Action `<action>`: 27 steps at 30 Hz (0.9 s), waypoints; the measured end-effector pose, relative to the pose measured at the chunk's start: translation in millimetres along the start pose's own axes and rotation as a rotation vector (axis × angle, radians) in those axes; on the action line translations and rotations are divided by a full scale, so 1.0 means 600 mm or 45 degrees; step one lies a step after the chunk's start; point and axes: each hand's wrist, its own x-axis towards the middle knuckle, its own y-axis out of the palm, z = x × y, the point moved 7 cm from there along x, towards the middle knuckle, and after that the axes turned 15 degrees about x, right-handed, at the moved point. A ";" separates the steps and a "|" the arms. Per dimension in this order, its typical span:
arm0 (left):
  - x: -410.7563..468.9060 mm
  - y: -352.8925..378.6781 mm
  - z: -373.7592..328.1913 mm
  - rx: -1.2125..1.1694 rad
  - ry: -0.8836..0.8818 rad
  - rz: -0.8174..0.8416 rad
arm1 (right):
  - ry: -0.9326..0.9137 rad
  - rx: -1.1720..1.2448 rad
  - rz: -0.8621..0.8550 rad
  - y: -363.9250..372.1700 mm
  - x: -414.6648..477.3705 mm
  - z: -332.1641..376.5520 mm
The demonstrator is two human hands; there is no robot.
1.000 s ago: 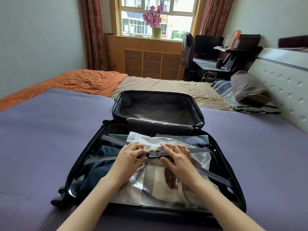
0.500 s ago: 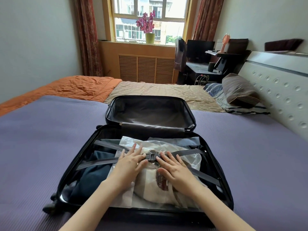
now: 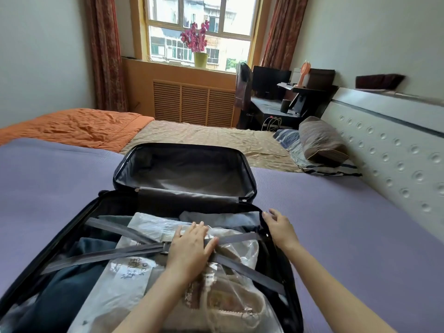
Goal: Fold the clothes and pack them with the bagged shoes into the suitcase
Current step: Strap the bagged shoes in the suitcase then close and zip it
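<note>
A black suitcase (image 3: 292, 284) lies open on the purple bed, its empty lid (image 3: 185, 171) laid flat on the far side. Inside lie dark blue folded clothes (image 3: 69, 292) on the left and shoes in a clear plastic bag (image 3: 223, 301) in the middle. Grey straps (image 3: 108, 254) cross over the bag and meet at a buckle. My left hand (image 3: 191, 248) lies flat on the bag over the buckle, fingers straight. My right hand (image 3: 280, 227) rests on the suitcase's right rim near the far corner, fingers loosely bent over the edge.
The purple bed cover (image 3: 348, 236) spreads around the suitcase. Beyond it lie an orange quilt (image 3: 77, 128), a beige sheet (image 3: 211, 138) and a striped pillow (image 3: 322, 140). A padded headboard (image 3: 394, 155) runs along the right. A desk (image 3: 276, 109) stands under the window.
My right hand has left the buckle and moved right to the suitcase's rim. My left hand has slid over the buckle. The view has shifted closer and to the left.
</note>
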 end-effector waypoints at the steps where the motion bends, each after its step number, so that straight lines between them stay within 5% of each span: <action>1: -0.003 0.004 0.003 -0.014 -0.017 -0.037 | 0.062 0.011 -0.014 -0.008 0.026 -0.012; 7: -0.006 0.012 0.011 -0.094 -0.063 -0.239 | 0.268 0.055 -0.024 -0.007 0.139 -0.036; 27: 0.008 0.057 0.014 -0.145 -0.011 -0.097 | 0.370 0.137 -0.072 0.072 0.301 -0.069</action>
